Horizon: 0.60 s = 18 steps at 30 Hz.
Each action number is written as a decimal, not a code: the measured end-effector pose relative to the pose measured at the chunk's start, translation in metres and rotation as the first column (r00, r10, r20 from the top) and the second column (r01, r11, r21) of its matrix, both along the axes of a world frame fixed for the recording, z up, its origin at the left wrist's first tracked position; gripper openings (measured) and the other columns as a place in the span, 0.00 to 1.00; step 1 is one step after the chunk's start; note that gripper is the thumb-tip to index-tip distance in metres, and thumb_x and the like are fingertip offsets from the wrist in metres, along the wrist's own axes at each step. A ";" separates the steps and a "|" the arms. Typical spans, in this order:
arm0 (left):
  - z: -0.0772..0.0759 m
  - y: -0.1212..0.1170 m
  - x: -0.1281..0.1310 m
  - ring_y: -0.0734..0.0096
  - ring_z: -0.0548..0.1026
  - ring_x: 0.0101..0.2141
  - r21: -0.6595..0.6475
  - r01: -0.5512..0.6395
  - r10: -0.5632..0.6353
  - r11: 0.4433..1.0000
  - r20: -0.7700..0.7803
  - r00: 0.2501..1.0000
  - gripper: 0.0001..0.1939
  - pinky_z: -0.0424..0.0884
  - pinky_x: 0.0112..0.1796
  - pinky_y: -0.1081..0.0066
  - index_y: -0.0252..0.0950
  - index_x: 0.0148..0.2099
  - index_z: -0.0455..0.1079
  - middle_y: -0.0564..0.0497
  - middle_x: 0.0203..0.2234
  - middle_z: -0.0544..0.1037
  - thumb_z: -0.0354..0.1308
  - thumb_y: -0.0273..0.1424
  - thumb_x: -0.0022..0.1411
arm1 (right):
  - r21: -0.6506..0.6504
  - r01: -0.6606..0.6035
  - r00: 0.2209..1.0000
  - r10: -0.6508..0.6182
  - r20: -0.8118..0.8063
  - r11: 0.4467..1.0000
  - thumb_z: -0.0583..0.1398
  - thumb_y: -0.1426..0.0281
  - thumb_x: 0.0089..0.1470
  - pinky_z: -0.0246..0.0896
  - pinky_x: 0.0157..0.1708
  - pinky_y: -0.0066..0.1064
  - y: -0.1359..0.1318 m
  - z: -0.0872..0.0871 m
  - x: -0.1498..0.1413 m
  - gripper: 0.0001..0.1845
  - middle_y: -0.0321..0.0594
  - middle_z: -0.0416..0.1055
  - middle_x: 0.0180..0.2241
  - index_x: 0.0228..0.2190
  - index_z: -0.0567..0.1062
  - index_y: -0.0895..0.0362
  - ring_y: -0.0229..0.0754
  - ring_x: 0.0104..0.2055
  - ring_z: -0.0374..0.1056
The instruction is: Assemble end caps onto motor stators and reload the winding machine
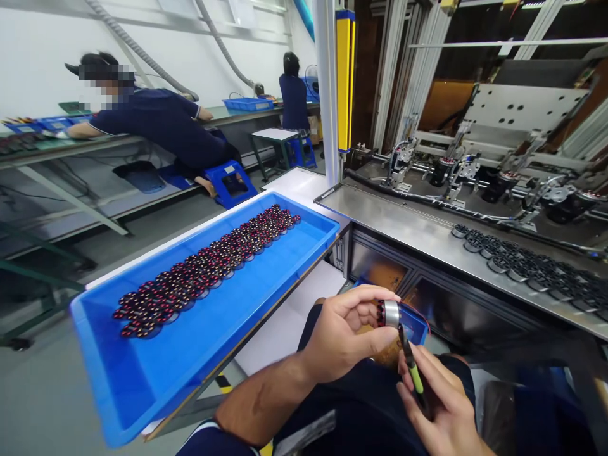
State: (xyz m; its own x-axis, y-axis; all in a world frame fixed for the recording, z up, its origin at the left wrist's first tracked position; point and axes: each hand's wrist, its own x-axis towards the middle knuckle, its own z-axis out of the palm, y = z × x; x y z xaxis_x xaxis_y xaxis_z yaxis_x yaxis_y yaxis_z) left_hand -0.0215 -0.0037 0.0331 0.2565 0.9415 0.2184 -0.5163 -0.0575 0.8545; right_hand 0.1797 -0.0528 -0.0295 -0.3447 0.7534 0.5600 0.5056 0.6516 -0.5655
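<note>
My left hand (339, 332) pinches a round motor part (391, 313) between thumb and fingers. It has a smooth silver rim and a dark face with reddish spots, and it is held on edge above my lap. Just below and to the right, my right hand (439, 399) is closed around a pair of small cutters (414, 373) with green and black handles. Their dark tip is up against or very close to the lower right edge of the part; whether it touches I cannot tell.
A long blue tray (266, 285) at my left holds many dark discs with red spots (204, 269). On the metal bench (394, 212) at right lie rows of black rings (527, 259). Behind them stands a machine with fixtures (468, 168). Two people (161, 120) sit farther back. A blue bin (413, 326) is below my hands.
</note>
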 end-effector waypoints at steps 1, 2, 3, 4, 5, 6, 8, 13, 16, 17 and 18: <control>0.000 0.000 0.000 0.72 0.79 0.38 0.007 -0.001 0.001 1.000 -0.003 1.000 0.20 0.74 0.42 0.75 0.36 0.50 0.75 0.47 0.38 0.81 0.69 0.23 0.55 | 0.009 -0.002 1.000 0.002 0.003 1.000 0.60 0.74 0.57 0.67 0.55 0.29 0.000 0.000 0.000 0.32 0.46 0.74 0.53 0.63 0.63 0.53 0.44 0.54 0.73; 0.000 0.000 -0.001 0.72 0.79 0.38 0.018 -0.002 0.002 1.000 -0.006 1.000 0.20 0.74 0.42 0.75 0.36 0.51 0.75 0.47 0.38 0.80 0.69 0.23 0.55 | 0.019 0.001 1.000 -0.001 0.004 1.000 0.59 0.74 0.57 0.69 0.53 0.28 0.000 0.000 0.000 0.32 0.47 0.75 0.52 0.62 0.63 0.54 0.44 0.53 0.73; -0.001 0.000 -0.001 0.71 0.79 0.38 0.033 -0.007 0.007 0.999 -0.008 1.000 0.20 0.74 0.42 0.74 0.36 0.51 0.75 0.46 0.39 0.80 0.68 0.23 0.56 | 0.036 0.013 1.000 -0.013 0.003 0.999 0.59 0.74 0.57 0.70 0.51 0.28 0.000 -0.001 0.000 0.31 0.47 0.76 0.50 0.61 0.65 0.55 0.45 0.52 0.74; -0.002 0.000 -0.002 0.70 0.79 0.39 0.051 -0.017 0.018 0.999 -0.009 1.000 0.20 0.74 0.43 0.72 0.36 0.51 0.75 0.45 0.41 0.80 0.68 0.24 0.56 | 0.060 0.033 0.999 -0.033 0.004 0.998 0.60 0.73 0.57 0.71 0.50 0.28 0.000 -0.002 0.001 0.30 0.48 0.77 0.49 0.60 0.66 0.55 0.45 0.50 0.75; -0.002 0.000 -0.003 0.68 0.78 0.41 0.072 -0.032 0.033 0.997 -0.012 0.999 0.19 0.74 0.44 0.71 0.36 0.51 0.75 0.44 0.43 0.79 0.68 0.25 0.56 | 0.084 0.053 0.999 -0.053 0.007 0.995 0.60 0.73 0.56 0.73 0.48 0.28 0.000 -0.003 0.001 0.29 0.48 0.78 0.47 0.59 0.67 0.56 0.46 0.48 0.76; -0.003 0.001 -0.003 0.67 0.78 0.42 0.097 -0.050 0.052 0.994 -0.017 0.999 0.18 0.74 0.45 0.69 0.36 0.51 0.75 0.44 0.45 0.78 0.68 0.26 0.56 | 0.102 0.067 0.998 -0.069 0.013 0.993 0.61 0.73 0.55 0.73 0.47 0.28 -0.001 -0.004 0.002 0.29 0.48 0.78 0.47 0.58 0.68 0.57 0.47 0.47 0.77; -0.003 0.000 -0.003 0.63 0.76 0.46 0.157 -0.096 0.102 0.983 -0.031 0.994 0.15 0.73 0.48 0.67 0.36 0.49 0.76 0.43 0.47 0.77 0.66 0.28 0.58 | 0.106 0.066 0.997 -0.068 0.020 0.992 0.60 0.73 0.54 0.74 0.46 0.30 -0.001 -0.005 0.002 0.29 0.48 0.77 0.47 0.58 0.68 0.57 0.49 0.48 0.76; 0.000 -0.003 -0.001 0.63 0.75 0.48 0.295 -0.177 0.211 0.939 -0.085 0.974 0.10 0.71 0.50 0.65 0.38 0.47 0.76 0.45 0.44 0.79 0.61 0.26 0.62 | 0.013 -0.023 0.999 0.023 -0.029 1.000 0.56 0.77 0.54 0.74 0.45 0.31 -0.001 -0.001 -0.003 0.35 0.47 0.73 0.49 0.62 0.61 0.53 0.49 0.49 0.74; 0.001 -0.005 0.000 0.64 0.75 0.47 0.307 -0.195 0.235 0.932 -0.099 0.967 0.10 0.71 0.50 0.65 0.38 0.47 0.76 0.45 0.44 0.79 0.61 0.26 0.63 | -0.006 -0.066 0.997 0.066 -0.042 0.998 0.55 0.78 0.54 0.74 0.45 0.31 0.000 0.003 -0.005 0.37 0.47 0.71 0.49 0.64 0.58 0.52 0.48 0.49 0.73; 0.001 -0.005 0.000 0.64 0.75 0.47 0.308 -0.199 0.240 0.930 -0.101 0.965 0.10 0.71 0.51 0.64 0.38 0.46 0.76 0.45 0.44 0.79 0.61 0.26 0.63 | -0.003 -0.078 0.996 0.078 -0.044 0.997 0.55 0.79 0.54 0.73 0.46 0.30 0.001 0.003 -0.005 0.37 0.47 0.70 0.49 0.64 0.58 0.52 0.47 0.50 0.72; 0.001 -0.005 0.000 0.64 0.75 0.47 0.310 -0.203 0.245 0.929 -0.102 0.964 0.09 0.71 0.51 0.64 0.38 0.46 0.76 0.45 0.44 0.79 0.61 0.26 0.63 | -0.001 -0.087 0.995 0.087 -0.043 0.996 0.55 0.79 0.54 0.73 0.46 0.30 0.002 0.004 -0.005 0.37 0.47 0.70 0.48 0.64 0.57 0.52 0.47 0.50 0.72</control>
State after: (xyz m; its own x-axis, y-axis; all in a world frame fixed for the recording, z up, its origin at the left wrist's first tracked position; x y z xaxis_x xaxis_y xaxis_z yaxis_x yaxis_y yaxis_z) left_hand -0.0220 -0.0087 0.0340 0.0932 0.8763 0.4726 -0.3403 -0.4181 0.8423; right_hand 0.1745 -0.0505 -0.0259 -0.3850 0.7232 0.5734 0.4226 0.6905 -0.5871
